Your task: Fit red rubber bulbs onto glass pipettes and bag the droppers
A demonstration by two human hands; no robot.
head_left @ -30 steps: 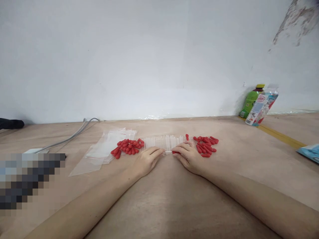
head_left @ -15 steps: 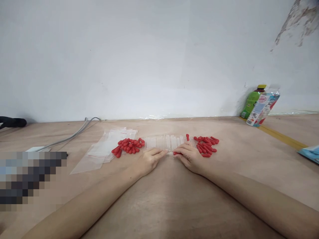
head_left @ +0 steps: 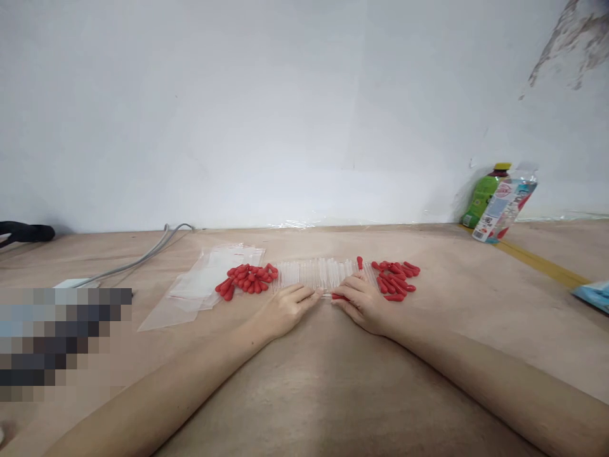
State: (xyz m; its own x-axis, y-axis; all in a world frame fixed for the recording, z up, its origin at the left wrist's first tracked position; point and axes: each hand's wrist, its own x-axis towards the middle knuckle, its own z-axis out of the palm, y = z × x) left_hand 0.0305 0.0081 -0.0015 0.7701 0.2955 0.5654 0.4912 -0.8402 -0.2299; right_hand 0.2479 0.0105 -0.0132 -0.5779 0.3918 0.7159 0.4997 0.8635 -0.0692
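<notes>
My left hand [head_left: 287, 312] is closed, its thumb and fingers pinching a thin clear dropper tube [head_left: 327, 296] low over the table. Facing it, my right hand [head_left: 365, 306] is closed on a red rubber dropper bulb [head_left: 338, 296], mostly covered by the fingers. Tube and bulb are end to end; whether the tube sits inside the bulb I cannot tell. Just beyond both hands lies a row of clear tubes [head_left: 304, 274]. One red bulb [head_left: 360, 261] shows past my right knuckles. Red bulbs lie in a left pile [head_left: 248, 278] and a right pile [head_left: 394, 279].
Clear zip bags [head_left: 183, 297] lie flat left of the left pile. Grey cables [head_left: 147, 254] run along the table further left, near a blurred-out patch. By the wall at right stand a green bottle [head_left: 483, 200] and a printed clear package [head_left: 505, 209].
My two hands have come slightly closer together, and less of the tube shows between them. The camera view has shifted a little. The piles look the same.
</notes>
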